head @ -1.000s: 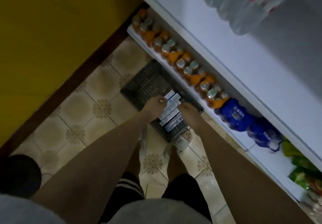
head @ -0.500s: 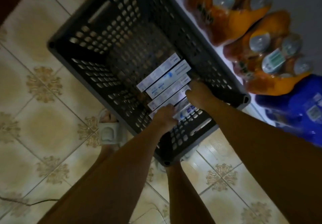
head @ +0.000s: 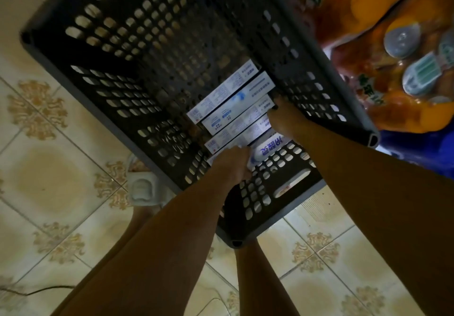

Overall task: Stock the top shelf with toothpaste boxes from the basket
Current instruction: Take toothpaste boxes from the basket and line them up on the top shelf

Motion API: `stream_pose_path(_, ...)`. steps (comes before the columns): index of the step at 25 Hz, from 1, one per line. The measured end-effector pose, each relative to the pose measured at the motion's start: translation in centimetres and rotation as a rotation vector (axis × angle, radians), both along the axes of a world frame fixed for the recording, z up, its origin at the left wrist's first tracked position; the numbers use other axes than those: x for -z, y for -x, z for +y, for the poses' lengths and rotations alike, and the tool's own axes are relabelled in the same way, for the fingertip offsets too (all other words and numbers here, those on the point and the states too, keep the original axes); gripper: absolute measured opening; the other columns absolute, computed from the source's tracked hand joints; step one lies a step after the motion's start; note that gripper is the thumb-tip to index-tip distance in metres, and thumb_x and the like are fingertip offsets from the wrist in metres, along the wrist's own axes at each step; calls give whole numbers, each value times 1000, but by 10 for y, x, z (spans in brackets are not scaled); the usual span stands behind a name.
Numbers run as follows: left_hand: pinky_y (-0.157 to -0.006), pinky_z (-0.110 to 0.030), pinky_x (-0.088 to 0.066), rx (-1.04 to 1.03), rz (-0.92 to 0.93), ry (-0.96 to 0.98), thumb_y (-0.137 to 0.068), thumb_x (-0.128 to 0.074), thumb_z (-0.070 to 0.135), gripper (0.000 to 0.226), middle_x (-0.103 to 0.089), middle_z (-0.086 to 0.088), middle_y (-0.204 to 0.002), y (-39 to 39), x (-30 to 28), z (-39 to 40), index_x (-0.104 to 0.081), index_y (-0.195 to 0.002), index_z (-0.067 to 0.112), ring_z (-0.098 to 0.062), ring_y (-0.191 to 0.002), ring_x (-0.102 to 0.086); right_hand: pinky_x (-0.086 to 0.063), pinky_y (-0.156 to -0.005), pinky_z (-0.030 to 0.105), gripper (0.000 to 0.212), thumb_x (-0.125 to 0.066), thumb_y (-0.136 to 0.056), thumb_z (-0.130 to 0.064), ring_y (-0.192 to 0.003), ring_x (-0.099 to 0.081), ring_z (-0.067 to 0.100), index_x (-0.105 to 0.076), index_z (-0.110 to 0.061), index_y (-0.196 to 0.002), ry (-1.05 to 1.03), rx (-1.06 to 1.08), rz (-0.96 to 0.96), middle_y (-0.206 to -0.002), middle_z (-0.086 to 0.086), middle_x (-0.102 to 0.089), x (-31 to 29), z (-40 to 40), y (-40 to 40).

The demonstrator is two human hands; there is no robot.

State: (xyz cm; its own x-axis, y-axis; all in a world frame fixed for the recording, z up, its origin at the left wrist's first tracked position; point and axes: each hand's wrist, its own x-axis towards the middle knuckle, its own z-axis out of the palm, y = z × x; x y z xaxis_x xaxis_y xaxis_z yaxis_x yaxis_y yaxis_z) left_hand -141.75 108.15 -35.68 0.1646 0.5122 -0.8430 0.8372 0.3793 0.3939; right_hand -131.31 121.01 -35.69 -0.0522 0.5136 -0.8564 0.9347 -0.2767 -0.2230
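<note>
Left hand point(head: 234, 163) and right hand point(head: 285, 116) are closed on opposite ends of a row of boxes point(head: 235, 109), laid side by side in the basket point(head: 73, 3) on the floor point(head: 49, 158). Bottle packs point(head: 393, 70) are seen beyond.

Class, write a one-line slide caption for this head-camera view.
Both hands, left and right, reach for toothpaste boxes inside a dark basket.

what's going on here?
A person is bent over a dark basket on a tiled floor, both hands inside it. The left hand and right hand sit at opposite ends of a row of toothpaste boxes lying side by side on the basket's bottom. Nothing is lifted yet. Orange drink packs sit beside the basket.
</note>
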Motion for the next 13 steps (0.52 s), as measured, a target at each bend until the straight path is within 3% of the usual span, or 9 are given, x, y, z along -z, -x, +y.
stream_pose_path(6, -74, -38, -53, -220, -190, 324, -81, -72, 16, 42, -54, -5, -106, 46, -26, 32, -46, -113, 15, -23, -92, -59, -32, -108, 36, 44, -28, -106, -22, -133, -41, 33, -38, 3, -142, 50, 273, -25, -148, 20, -40, -45, 19, 8)
stream_pose_path(8, -82, -44, -56, -316, -202, 415, -78, -71, 13, 43, -55, -10, -113, 64, -33, 43, -46, -114, 13, -28, -97, -60, -41, -99, 38, 48, -26, -106, -33, -124, -50, 31, -46, -4, -139, 121, 445, 104, -145, 16, -46, -49, 21, 5)
stream_pose_path(10, -87, -52, -55, -387, -195, 464, -74, -69, 12, 51, -55, -14, -120, 77, -37, 48, -47, -120, 14, -34, -105, -59, -44, -99, 40, 46, -29, -104, -38, -122, -54, 25, -50, -12, -137, 260, 589, 287, -143, 8, -51, -51, 17, 7)
stream_pose_path(13, -84, -50, -56, -491, -252, 488, -76, -67, 10, 54, -57, -12, -125, 82, -41, 49, -47, -126, 16, -33, -109, -58, -49, -95, 40, 38, -41, -102, -37, -118, -60, 22, -54, -20, -133, 304, 532, 442, -128, 6, -63, -52, 7, 13)
